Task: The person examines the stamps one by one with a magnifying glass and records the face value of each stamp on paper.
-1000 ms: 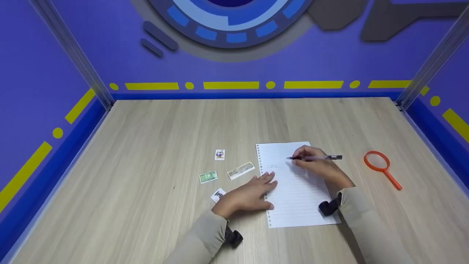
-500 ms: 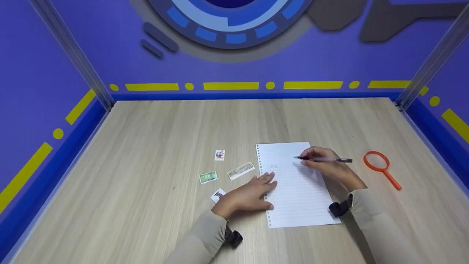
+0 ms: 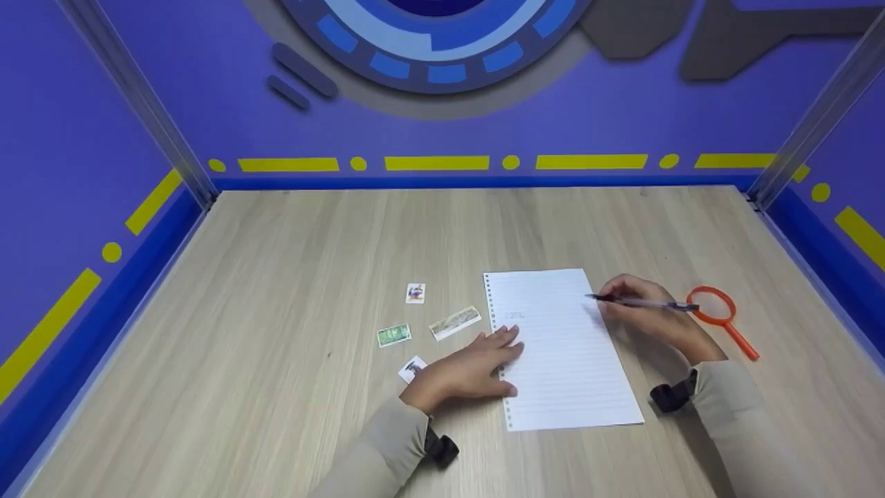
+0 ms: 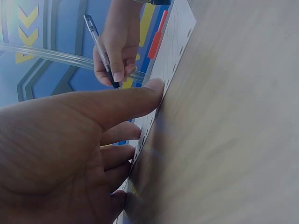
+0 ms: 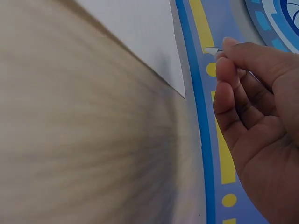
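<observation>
A sheet of lined paper with punched holes down its left edge lies on the table, faint writing near its upper left. My left hand rests on that left edge with fingers spread; in the left wrist view its thumb touches the margin. Pinched in my right hand is a pen, its tip pointing left over the paper's right edge. The right wrist view shows the right hand raised off the table, only the pen's tip visible there.
Left of the paper lie a cartoon stamp, a green stamp, a long stamp and another stamp, partly behind the left wrist. A red magnifying glass lies just beyond the right hand. Blue walls enclose the table.
My right hand has drawn back to the right with the pen, from above the page to its right edge. The left hand stays where it was on the paper.
</observation>
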`<state>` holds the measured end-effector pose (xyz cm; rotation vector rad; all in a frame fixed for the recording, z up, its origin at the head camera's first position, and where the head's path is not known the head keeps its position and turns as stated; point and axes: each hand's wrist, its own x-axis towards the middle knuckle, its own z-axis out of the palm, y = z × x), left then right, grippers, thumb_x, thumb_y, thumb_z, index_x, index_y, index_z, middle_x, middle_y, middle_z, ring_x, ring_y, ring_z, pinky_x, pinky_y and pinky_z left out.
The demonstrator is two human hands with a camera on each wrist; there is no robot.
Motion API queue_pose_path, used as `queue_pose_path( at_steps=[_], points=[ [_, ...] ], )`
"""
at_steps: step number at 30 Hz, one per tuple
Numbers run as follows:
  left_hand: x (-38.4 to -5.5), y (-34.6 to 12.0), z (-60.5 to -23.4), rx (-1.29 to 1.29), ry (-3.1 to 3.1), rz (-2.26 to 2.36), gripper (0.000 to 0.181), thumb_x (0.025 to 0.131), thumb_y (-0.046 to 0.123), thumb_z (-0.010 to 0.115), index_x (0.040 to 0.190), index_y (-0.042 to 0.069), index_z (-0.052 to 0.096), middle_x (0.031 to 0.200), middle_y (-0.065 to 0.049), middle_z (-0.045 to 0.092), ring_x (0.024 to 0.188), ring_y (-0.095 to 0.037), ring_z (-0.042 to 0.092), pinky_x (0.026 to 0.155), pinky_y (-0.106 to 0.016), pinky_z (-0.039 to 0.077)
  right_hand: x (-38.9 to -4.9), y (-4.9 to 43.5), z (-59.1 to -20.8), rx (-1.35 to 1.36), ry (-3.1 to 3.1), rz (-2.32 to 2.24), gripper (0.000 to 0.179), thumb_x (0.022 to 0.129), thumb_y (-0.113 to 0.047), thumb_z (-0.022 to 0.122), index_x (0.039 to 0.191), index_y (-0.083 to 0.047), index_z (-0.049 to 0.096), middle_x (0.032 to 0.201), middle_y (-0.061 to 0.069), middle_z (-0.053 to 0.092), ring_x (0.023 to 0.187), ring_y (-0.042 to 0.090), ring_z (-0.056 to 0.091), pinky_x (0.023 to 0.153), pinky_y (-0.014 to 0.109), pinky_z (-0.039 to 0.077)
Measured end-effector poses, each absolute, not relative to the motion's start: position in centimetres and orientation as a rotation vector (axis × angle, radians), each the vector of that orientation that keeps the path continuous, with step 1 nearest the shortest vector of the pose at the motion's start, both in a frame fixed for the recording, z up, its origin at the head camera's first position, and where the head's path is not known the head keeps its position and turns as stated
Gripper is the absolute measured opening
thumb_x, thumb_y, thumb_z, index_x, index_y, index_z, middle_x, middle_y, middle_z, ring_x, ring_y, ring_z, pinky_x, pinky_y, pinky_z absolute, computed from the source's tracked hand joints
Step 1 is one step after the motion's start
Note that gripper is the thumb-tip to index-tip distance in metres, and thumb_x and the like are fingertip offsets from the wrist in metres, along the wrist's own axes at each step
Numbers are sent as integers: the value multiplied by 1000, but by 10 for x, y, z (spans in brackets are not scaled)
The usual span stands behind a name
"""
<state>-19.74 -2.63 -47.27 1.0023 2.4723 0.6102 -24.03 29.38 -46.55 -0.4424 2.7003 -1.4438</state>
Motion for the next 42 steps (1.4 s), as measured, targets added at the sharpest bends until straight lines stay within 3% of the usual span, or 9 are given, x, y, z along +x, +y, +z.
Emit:
queue_pose_path(
  at_steps=[11,25,36,42],
  points=[
    [-197,-26,-474,1010,2481,597,71,89,28,66,149,7,34,161,-9,18,150,-21,14,123,-39,13,-233,321,-471,-457,2775,-1385,20,89,-15,68,105,-5,62,105,13,63,89,1,57,78,8,46],
    [-197,-26,-474,1013,2466,620,70,89,26,66,149,7,35,161,-9,18,150,-21,13,123,-40,12,-229,343,-471,-339,2804,-1257,25,88,-26,70,105,-9,66,102,8,67,87,0,58,72,13,47],
    [-198,-26,-474,1008,2479,605,71,89,27,67,149,7,35,161,-9,18,150,-22,14,123,-39,12,-231,348,-470,-429,2884,-1122,18,85,-21,73,102,-12,71,101,6,69,83,0,55,72,11,45],
    [-198,-26,-474,1019,2479,600,71,89,27,66,149,7,34,161,-10,17,150,-22,14,123,-40,12,-232,351,-466,-427,2881,-1060,18,86,-23,71,103,-15,74,105,7,71,87,-6,57,74,10,46]
  ],
)
